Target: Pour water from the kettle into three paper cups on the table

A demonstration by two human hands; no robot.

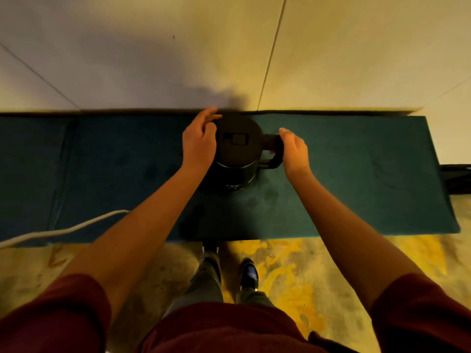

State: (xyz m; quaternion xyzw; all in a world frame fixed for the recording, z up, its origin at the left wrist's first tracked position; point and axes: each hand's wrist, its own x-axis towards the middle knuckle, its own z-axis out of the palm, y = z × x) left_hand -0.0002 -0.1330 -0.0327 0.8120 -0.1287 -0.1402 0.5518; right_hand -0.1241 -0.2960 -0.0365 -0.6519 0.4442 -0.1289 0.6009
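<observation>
Pale wall panels with thin seams rise behind a long, narrow table [356, 174] covered in dark green, felt-like cloth, its nap faintly mottled just in front of the kettle [235, 154]. That kettle, a squat black cylinder with a flat round lid and a rectangular latch at the lid's centre, stands upright toward the back edge of the table, close to the wall, its loop handle [274, 155] pointing to the person's right.

To the kettle's left, the left hand [200, 141] cups the side of the body and lid rim, fingers curved loosely around it; it looks more like steadying than a firm grasp. To the kettle's right, the right hand [295, 151] sits against the handle with the thumb near its top. Whether its fingers have actually closed round the handle cannot be told from this angle.

Judging by the pose, one hand braces the body while the other takes the handle for a lift.

No paper cups show anywhere near the kettle, so pouring has not begun. Well to the kettle's left, a white cord [63, 231] trails off the front table edge. Below, a mottled yellow floor shows.
</observation>
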